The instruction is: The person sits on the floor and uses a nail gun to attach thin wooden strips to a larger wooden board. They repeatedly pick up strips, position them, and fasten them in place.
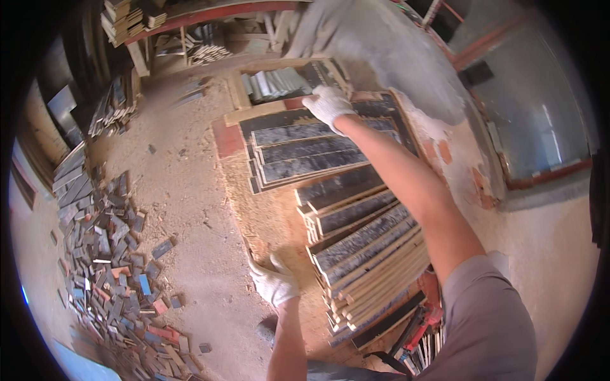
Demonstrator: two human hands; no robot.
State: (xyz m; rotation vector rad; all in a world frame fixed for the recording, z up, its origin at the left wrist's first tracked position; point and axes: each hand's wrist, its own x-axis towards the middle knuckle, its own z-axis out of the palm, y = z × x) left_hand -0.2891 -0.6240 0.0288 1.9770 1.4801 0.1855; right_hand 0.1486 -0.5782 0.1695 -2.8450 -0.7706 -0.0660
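Resting at table edge [241, 222], left grip [274, 282] parted, right grip [329, 106] curled near strips [278, 84]

Bench [229, 143]: matt wood, dusted with sawdust [270, 232]. On bench: strips [362, 240], broad faces mottled, edges raw wood. At bench: left glove [276, 284] and right glove [329, 105], matt knit cloth. Right of bench: wall [438, 152], rough flaking plaster; pane [540, 120], smooth glossy glass.

The floor [190, 267] is dusty. The right wall [413, 70] shows worn plaster and exposed brick [445, 151] beside a red-framed window [527, 120]. A red-edged bench [213, 13] stands at the far end.
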